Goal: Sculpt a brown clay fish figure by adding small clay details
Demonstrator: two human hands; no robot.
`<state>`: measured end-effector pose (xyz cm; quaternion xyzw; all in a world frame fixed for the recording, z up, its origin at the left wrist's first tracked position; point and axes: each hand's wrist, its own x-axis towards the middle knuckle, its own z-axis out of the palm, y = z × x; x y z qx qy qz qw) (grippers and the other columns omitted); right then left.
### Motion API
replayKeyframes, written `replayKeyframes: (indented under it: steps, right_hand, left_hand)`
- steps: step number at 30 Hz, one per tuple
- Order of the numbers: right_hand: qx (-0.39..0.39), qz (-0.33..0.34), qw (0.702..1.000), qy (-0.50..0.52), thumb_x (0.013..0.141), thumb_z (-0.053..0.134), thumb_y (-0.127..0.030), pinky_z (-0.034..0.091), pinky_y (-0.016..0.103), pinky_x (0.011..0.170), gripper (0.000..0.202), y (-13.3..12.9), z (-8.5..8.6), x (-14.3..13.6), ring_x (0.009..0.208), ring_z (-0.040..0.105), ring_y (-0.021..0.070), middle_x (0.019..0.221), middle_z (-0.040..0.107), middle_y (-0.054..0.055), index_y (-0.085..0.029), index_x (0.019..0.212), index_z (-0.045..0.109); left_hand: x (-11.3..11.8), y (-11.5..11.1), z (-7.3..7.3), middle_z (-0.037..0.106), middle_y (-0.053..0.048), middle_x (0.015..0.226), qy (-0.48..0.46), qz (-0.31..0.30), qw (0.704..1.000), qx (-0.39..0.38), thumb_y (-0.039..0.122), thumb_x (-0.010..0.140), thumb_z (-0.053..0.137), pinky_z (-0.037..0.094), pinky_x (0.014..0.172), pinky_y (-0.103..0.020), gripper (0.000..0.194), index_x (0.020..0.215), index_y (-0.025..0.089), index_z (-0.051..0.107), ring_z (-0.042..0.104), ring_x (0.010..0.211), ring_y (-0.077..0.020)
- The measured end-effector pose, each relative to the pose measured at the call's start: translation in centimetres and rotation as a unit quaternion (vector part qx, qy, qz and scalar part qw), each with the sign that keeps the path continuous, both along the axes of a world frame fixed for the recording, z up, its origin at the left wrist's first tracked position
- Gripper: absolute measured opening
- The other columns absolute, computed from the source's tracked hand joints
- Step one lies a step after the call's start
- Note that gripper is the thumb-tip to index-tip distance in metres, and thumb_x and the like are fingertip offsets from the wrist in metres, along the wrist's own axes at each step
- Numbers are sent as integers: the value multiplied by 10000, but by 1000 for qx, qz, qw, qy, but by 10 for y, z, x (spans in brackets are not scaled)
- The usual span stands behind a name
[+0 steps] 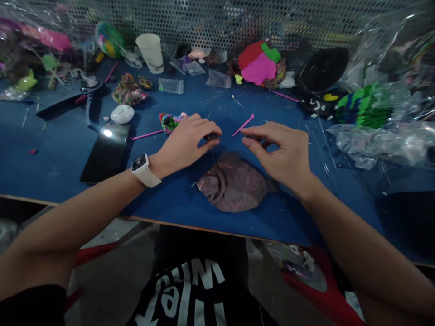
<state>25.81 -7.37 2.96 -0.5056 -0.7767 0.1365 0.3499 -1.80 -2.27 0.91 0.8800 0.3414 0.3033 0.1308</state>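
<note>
A brownish clay fish (236, 183) lies on the blue table with its head to the left and its tail to the right. Above its head, my left hand (195, 138) pinches a small dark piece (212, 136) between thumb and fingers. My right hand (277, 151) is above the tail side, its thumb and fingertips brought close together around something dark that is mostly hidden. A pink plastic tool (244, 124) lies between the two hands. Partly behind my left hand is a small multicoloured clay piece (169, 123).
Left of my left wrist lie a black phone (106, 154) and a white case (123, 114). Farther back are a paper cup (151, 53), coloured clay (258, 63), a black bowl (322, 70) and plastic bags. Thin clear rods (321, 154) lie at the right.
</note>
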Motion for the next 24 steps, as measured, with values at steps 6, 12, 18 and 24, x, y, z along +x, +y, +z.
replayKeyframes:
  steps: [6,12,18,24]
  right_hand:
    - [8,57,998,24,1106,738,-335,722,404,836,261,-6,-7,-7,979,881,264,1140,922,40,-311,1335,862]
    - [155,70,984,53,1065,835,-234,676,318,673,111,-2,-16,-11,795,857,205,1016,925,-11,-327,1051,894]
    - [209,99,973,18,1083,835,-223,676,306,682,145,-2,-17,-10,810,869,193,993,921,-16,-341,1035,905]
    - [228,49,968,88,1086,847,-242,666,343,634,96,1,-11,-11,728,837,204,941,898,1,-317,1059,900]
  left_hand:
    - [14,-12,0,851,-76,1160,-197,-43,971,-128,325,1093,796,687,977,-349,193,1236,203,752,832,1055,-204]
    - [20,-19,-2,857,-72,1174,-275,-93,935,-202,489,1029,915,712,989,-325,358,1209,213,775,851,1076,-196]
    - [21,-18,1,840,-71,1098,-272,-119,935,-193,647,993,926,698,894,-318,482,1139,203,810,813,988,-188]
    - [13,-14,6,805,-74,1083,-233,-96,961,-117,504,1145,766,677,877,-363,277,1112,229,766,769,957,-186]
